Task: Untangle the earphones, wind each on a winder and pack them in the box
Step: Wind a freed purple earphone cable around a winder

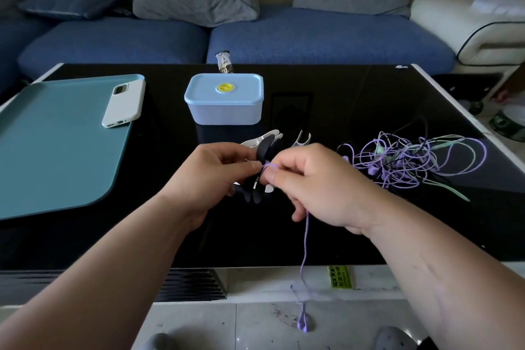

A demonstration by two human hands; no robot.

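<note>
Purple earphone cable [305, 241] hangs from the right hand [315, 187] past the near edge of the glossy black table [284, 244], its earbuds dangling low over pale floor tiles. That hand pinches the cable between thumb and forefinger, right against a fan of flat dark and white winders [264, 155], which the left hand [216, 176] grips with curled fingers above the tabletop; both hands hide the fan's middle. Just beyond the right knuckles shows a single white forked winder [302, 140]. To the right sprawls a tangle of purple, mint-green and black earphones [412, 162] on the table. Further back stands a pale blue plastic box [224, 111], lid on, with a yellow knob on top. At left a white-cased phone [125, 101] lies half on a teal tray [56, 156]. Behind the box sits a crumpled snack wrapper [224, 62], then a blue sofa [312, 37] with grey cushions.
</note>
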